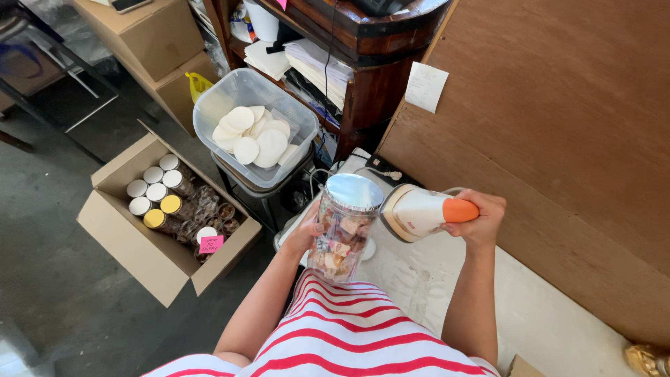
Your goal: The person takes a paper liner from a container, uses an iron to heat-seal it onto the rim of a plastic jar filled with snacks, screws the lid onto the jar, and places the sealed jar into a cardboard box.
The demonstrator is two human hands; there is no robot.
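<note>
Striped shirt below, left hand [307,234] steadied jar [344,227], fingers wrapped round; right hand [480,218] gripped iron [419,211] against foil lid [354,190].

Jar [344,227] held above the tabletop's [453,293] left edge, left hand [307,234] on its left side. Small iron [419,211] just right of the jar's lid, gripped by right hand [481,220]. Board [558,126] leans behind and right of the tabletop, paper note [426,86] stuck at its left edge. Plastic tub [209,105] of discs [252,134] sits on a stand beyond the tabletop's left end. On the floor [56,279], left of the stand: open carton [150,262] with lidded jars [155,192] in it. Shelf unit [363,77] behind the tub; stacked boxes [150,42] left of it.
</note>
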